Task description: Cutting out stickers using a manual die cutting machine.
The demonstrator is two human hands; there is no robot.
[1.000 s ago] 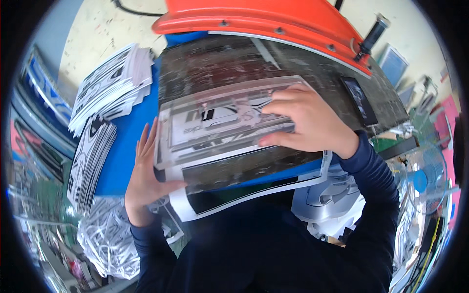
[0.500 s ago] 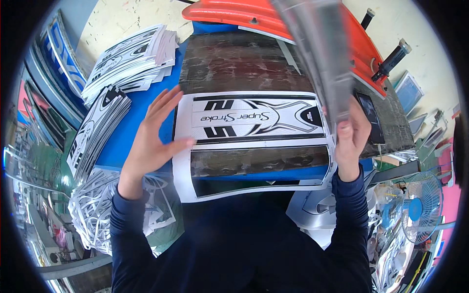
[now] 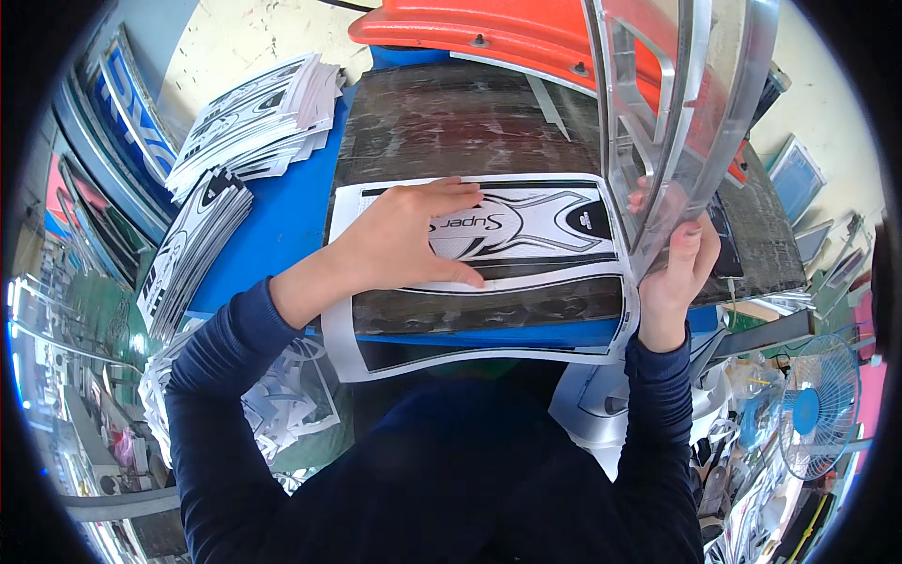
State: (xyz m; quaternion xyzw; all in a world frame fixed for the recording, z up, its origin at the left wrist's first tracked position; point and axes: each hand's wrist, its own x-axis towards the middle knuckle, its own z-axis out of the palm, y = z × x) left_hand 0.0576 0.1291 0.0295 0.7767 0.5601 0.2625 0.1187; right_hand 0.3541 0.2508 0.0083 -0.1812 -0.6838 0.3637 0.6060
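My left hand (image 3: 399, 235) lies over a white sheet printed in black and grey (image 3: 564, 221). Its thumb and fingers are spread apart, touching the printed panel and covering part of it. The sheet has a large cut-out window on its near side and hangs over the table's front edge. My right hand (image 3: 681, 273) is closed on the lower end of a clear plate with metal edging (image 3: 672, 141). This plate is tilted up on its edge at the sheet's right end. Some of my right fingers show through it.
A dark scuffed board (image 3: 442, 113) lies under the sheet on a blue table (image 3: 268, 226). Stacks of printed sheets (image 3: 254, 113) and narrower printed pieces (image 3: 193, 254) stand at left. Behind is a red machine part (image 3: 451, 28). White scraps (image 3: 291, 404) lie below left; a blue fan (image 3: 808, 412) stands right.
My left hand has moved right from the sheet's left edge onto the printed panel. The clear plate in my right hand, blurred before, has swung slightly right.
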